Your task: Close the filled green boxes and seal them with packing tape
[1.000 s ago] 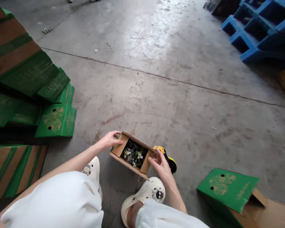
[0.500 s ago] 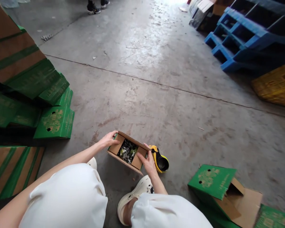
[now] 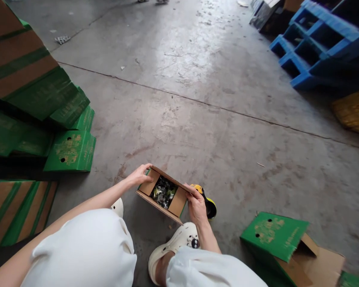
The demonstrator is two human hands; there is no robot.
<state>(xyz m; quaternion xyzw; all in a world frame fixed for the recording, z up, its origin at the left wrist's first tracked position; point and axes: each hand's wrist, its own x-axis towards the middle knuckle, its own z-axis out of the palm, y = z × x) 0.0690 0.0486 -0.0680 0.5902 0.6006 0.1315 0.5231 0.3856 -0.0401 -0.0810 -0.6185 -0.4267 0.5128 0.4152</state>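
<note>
A small cardboard box (image 3: 175, 198), brown inside, is between my hands in front of my feet, its top open. Its two short flaps are folded inward and its long flaps stand out. In the gap lie dark green items in clear, shiny plastic (image 3: 163, 192). My left hand (image 3: 142, 175) grips the left end, thumb on the short flap. My right hand (image 3: 196, 205) holds the right far corner, its fingers on the edge of the far long flap. Partly hidden behind my right hand, a yellow-and-black object (image 3: 210, 207) with a rounded end lies on the floor.
Green-and-brown cartons (image 3: 70, 151) are stacked along the left. An open green carton (image 3: 275, 235) lies at the lower right. Blue pallets (image 3: 314, 44) and a yellow crate (image 3: 354, 111) stand at the upper right. Another person's shoes (image 3: 161, 1) show at the top edge.
My right hand has shifted from the right short flap, where its thumb pressed, to the box's far right corner. The view has shifted slightly; my left hand keeps its place on the box.
</note>
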